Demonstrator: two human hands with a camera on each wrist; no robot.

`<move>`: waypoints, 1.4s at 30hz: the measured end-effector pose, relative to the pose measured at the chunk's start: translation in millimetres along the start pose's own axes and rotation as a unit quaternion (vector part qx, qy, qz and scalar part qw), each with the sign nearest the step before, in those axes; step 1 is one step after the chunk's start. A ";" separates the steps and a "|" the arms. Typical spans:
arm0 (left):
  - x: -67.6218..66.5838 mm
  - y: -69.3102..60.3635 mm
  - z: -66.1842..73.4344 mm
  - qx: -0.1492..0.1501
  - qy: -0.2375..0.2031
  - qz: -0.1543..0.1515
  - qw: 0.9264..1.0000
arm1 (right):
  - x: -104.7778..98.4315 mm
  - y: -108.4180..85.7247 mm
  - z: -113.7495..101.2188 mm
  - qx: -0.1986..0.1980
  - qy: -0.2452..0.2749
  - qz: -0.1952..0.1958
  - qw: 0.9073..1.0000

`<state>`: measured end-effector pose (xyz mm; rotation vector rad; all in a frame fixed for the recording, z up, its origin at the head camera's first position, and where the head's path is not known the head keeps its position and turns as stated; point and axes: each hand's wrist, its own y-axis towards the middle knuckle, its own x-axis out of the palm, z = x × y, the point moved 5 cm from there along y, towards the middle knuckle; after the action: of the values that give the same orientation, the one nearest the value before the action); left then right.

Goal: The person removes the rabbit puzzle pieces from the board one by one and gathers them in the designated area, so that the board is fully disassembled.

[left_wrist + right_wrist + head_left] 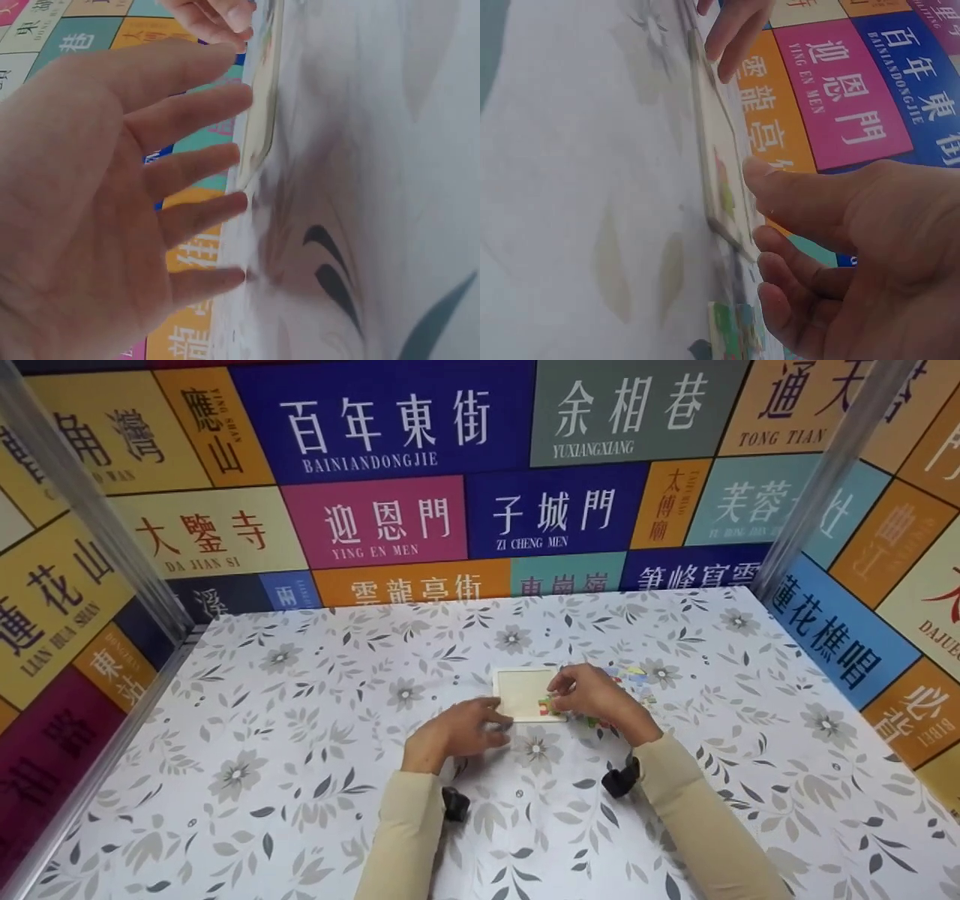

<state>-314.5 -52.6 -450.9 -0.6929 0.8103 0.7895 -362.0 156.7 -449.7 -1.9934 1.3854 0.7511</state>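
Observation:
A shallow cream puzzle tray lies flat on the table, with a red and green puzzle piece in its near right corner. My left hand is at the tray's near left corner, fingers spread and fairly straight; whether the fingertips touch the rim I cannot tell. Over the tray's right side hovers my right hand, its fingers bent. In the right wrist view a gap shows between thumb and fingers, with nothing seen between them. Loose colourful puzzle pieces lie beyond and partly beneath the right hand.
A white cloth with grey leaves and flowers covers the table. Panels with large printed characters stand along the back and both sides, with clear corner posts. Each wrist wears a black band device.

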 end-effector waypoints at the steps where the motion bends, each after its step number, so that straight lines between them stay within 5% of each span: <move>1: 1.0 -0.2 -0.3 -0.003 0.004 -0.003 1.000 | 1.1 -0.1 -0.2 -0.002 -0.003 -0.001 1.000; 11: 4.5 0.0 -0.2 -0.003 0.010 -0.023 1.000 | 3.2 1.5 2.3 -0.008 -0.021 -0.003 1.000; 20: 3.4 0.8 0.5 0.014 -0.011 -0.011 1.000 | 2.7 2.0 2.1 -0.007 -0.009 -0.005 1.000; 29: 4.8 -0.2 -1.8 -0.005 -0.027 -0.010 1.000 | 2.0 1.7 -0.9 -0.015 0.002 0.007 1.000; 42: 2.4 -0.2 0.0 0.004 -0.012 -0.007 1.000 | -15.7 -2.4 0.7 -0.053 0.060 0.042 0.996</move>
<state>-313.2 -51.9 -452.8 -0.6796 0.7850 0.7803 -364.5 167.5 -438.3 -2.1040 1.5355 0.7678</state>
